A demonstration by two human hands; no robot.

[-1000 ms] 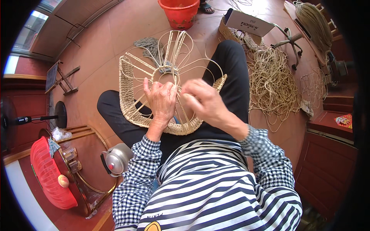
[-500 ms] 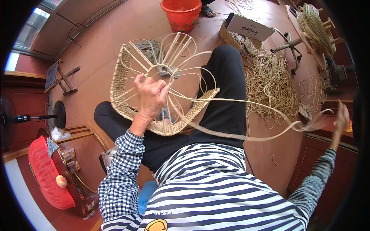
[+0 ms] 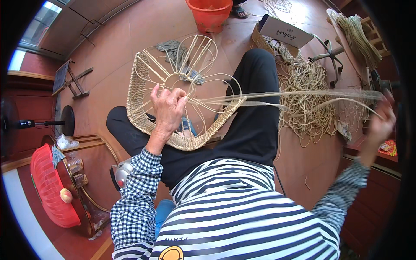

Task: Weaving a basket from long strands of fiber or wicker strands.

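Left hand [image 3: 169, 111] curled left of our right knee [image 3: 261, 65], right arm [image 3: 344, 188] outstretched, blurred right hand [image 3: 383, 119] well to its right

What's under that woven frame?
Through the gaps in the woven frame you can see reddish floor, grey cloth and black trousers. Its woven band and the left hand cover the rest; I can't tell what's beneath them.

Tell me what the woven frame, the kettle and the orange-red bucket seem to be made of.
Woven frame: probably plant fibre or paper cord, matt; its straw-coloured strands look twisted.
Kettle: apparently metal, fairly shiny, judging by its silvery grey surface.
Orange-red bucket: likely plastic, smooth; its bright colour suggests it.
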